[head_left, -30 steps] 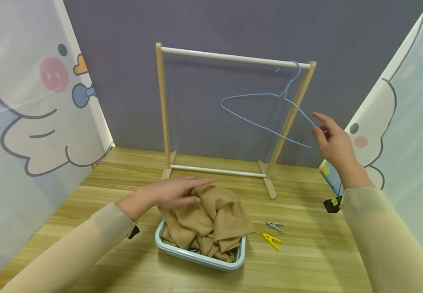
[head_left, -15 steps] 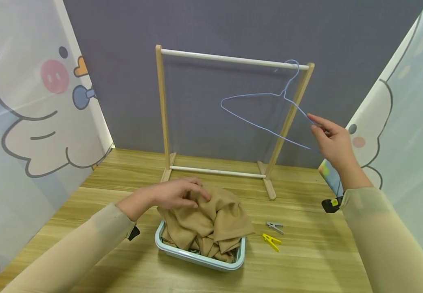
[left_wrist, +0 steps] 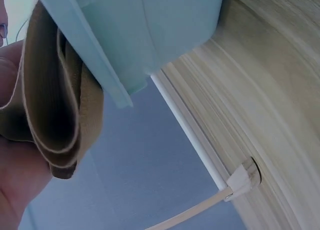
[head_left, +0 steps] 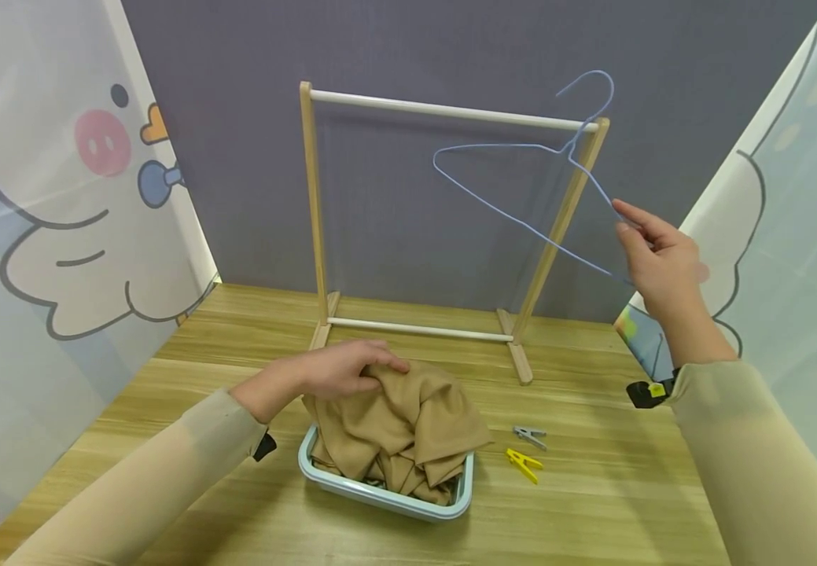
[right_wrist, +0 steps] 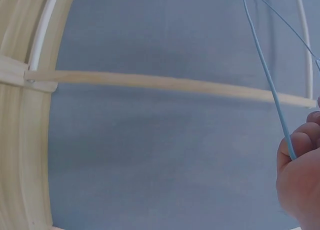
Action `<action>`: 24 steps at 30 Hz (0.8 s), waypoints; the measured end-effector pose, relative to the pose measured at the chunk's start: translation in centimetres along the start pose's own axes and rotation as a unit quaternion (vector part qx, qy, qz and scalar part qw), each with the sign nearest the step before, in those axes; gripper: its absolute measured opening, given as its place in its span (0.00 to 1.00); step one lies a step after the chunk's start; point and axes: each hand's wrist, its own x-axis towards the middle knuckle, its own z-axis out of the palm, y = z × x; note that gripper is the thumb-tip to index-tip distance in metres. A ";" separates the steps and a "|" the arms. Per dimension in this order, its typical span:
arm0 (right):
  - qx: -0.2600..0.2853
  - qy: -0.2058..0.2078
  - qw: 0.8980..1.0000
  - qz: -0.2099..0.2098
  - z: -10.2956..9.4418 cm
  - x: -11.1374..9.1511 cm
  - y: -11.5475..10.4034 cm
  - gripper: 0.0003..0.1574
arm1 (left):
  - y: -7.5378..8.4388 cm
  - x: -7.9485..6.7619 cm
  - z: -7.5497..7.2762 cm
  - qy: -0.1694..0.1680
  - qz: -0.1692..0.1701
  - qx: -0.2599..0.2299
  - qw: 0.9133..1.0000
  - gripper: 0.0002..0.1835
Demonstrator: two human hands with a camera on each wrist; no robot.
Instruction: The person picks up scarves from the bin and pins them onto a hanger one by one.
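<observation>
My right hand [head_left: 663, 263] grips the right end of a blue wire clothes hanger [head_left: 521, 223]. Its hook rises above the white top rail of the wooden clothes rack [head_left: 318, 204], near the right post. In the right wrist view the hanger's wire [right_wrist: 270, 80] runs into my curled fingers. My left hand [head_left: 337, 369] holds the top of a crumpled brown cloth [head_left: 408, 417], heaped in a pale blue basket [head_left: 380, 497]. In the left wrist view a folded edge of the cloth [left_wrist: 90, 110] lies between thumb and fingers. What sort of garment it is cannot be made out.
To the right of the basket, a grey clothes peg [head_left: 530, 437] and a yellow clothes peg [head_left: 523, 465] lie on the wooden table [head_left: 592, 487]. A grey panel [head_left: 238, 157] stands behind the rack, with printed curtains on both sides.
The hanger's hook has come up off the rail as my right hand moved up and slightly right. My left fingers, straighter before, have curled down onto the cloth.
</observation>
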 end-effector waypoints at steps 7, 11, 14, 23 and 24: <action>0.094 -0.038 0.995 -0.011 0.1 -1.9 -0.7 0.23 | -0.2 0.2 0.0 0.034 0.019 -0.071 0.997 0.18; 0.137 -0.069 0.988 -0.029 0.8 -3.7 -0.4 0.21 | -0.2 0.1 -0.2 0.050 0.015 -0.097 0.994 0.16; 0.065 -0.083 0.993 -0.053 1.4 -5.2 0.0 0.22 | -0.2 0.2 -0.2 0.053 0.017 -0.111 0.992 0.18; 0.068 -0.164 0.983 -0.047 3.1 -8.4 1.1 0.24 | 0.2 0.5 -0.6 0.124 -0.009 -0.184 0.975 0.18; 0.076 -0.168 0.982 -0.043 3.3 -8.6 1.3 0.23 | 0.4 0.5 -0.8 0.133 -0.017 -0.191 0.973 0.17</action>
